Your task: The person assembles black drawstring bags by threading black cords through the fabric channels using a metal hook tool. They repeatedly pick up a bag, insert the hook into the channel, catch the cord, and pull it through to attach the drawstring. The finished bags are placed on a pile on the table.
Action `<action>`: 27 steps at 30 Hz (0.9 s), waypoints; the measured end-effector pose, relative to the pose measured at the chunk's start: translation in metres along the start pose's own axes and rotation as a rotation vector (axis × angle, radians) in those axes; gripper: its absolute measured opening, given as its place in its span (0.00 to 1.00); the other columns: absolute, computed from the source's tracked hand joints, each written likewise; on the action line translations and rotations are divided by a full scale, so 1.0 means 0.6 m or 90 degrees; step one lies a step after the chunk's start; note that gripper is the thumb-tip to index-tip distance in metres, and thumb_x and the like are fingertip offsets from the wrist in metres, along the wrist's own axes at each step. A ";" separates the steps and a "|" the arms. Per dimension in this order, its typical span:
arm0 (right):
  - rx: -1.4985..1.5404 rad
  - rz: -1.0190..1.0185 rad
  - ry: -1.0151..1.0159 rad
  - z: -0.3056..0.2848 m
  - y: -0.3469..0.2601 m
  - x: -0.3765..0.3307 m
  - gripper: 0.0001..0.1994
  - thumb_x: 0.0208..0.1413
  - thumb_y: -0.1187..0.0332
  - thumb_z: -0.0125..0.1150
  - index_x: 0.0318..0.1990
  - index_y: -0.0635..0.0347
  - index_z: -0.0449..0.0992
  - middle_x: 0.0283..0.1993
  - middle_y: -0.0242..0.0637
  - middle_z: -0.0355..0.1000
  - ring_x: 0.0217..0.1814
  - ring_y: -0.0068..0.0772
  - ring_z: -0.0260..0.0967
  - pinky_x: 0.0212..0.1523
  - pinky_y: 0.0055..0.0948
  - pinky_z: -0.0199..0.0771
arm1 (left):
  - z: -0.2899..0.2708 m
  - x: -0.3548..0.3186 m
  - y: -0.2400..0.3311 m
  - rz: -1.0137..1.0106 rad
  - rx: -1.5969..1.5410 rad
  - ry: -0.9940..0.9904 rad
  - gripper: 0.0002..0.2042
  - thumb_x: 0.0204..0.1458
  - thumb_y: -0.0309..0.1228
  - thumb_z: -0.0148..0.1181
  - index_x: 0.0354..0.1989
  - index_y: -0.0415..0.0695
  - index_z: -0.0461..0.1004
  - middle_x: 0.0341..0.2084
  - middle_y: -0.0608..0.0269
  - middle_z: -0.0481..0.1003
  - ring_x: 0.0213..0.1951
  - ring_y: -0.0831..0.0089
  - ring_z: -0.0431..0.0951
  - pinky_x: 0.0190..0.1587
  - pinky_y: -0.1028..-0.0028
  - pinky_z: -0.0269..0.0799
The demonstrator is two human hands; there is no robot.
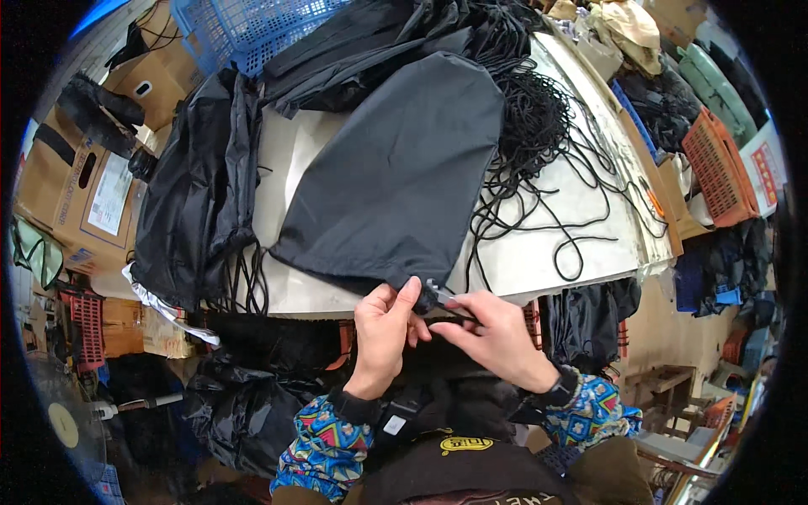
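A black drawstring-type fabric bag [400, 160] lies flat on the pale worktable, its near edge reaching the table's front. My left hand [385, 326] is closed on the bag's near right corner, thumb on top. Close beside it, my right hand [495, 337] pinches a small thin grey tool [446, 295] whose tip meets that corner. What kind of tool it is, I cannot make out. Black cord [539, 126] lies in a tangled heap to the right of the bag, with loose ends trailing over the table.
More black bags [206, 185] hang over the table's left edge, and others [362, 59] are piled behind. A blue plastic basket [240, 34] stands at the back left. A cardboard box [93, 194] is at far left, an orange crate [720, 168] at right.
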State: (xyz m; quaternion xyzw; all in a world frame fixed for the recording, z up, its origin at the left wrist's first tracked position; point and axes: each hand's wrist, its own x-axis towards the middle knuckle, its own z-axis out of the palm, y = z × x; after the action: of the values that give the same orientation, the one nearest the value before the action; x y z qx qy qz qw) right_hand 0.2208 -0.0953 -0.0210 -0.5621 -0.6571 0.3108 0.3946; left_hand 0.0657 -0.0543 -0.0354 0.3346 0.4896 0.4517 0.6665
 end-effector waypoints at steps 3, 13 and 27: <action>-0.041 -0.100 0.018 0.009 0.013 0.012 0.11 0.46 0.70 0.67 0.35 0.65 0.74 0.25 0.40 0.68 0.22 0.34 0.68 0.24 0.30 0.68 | 0.000 -0.007 0.018 -0.045 -0.091 -0.036 0.13 0.56 0.34 0.58 0.22 0.43 0.66 0.14 0.66 0.70 0.11 0.78 0.69 0.12 0.82 0.58; -0.015 -0.092 0.044 0.017 -0.014 0.028 0.09 0.45 0.74 0.65 0.35 0.64 0.74 0.23 0.38 0.66 0.21 0.33 0.67 0.21 0.29 0.67 | -0.005 -0.013 0.026 -0.043 -0.155 -0.036 0.11 0.56 0.33 0.58 0.25 0.42 0.69 0.17 0.63 0.73 0.13 0.78 0.72 0.13 0.83 0.61; -0.109 -0.058 -0.011 -0.015 -0.016 0.035 0.07 0.49 0.76 0.59 0.36 0.64 0.72 0.27 0.43 0.66 0.25 0.46 0.67 0.24 0.37 0.66 | -0.003 -0.016 0.023 -0.105 -0.248 -0.046 0.09 0.58 0.33 0.55 0.35 0.38 0.73 0.31 0.58 0.78 0.33 0.68 0.81 0.29 0.75 0.80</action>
State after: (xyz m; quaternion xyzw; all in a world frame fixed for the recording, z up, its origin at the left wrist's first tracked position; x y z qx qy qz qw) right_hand 0.2226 -0.0765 -0.0045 -0.5603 -0.7098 0.2400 0.3531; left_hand 0.0588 -0.0583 -0.0201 0.1743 0.3944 0.4696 0.7704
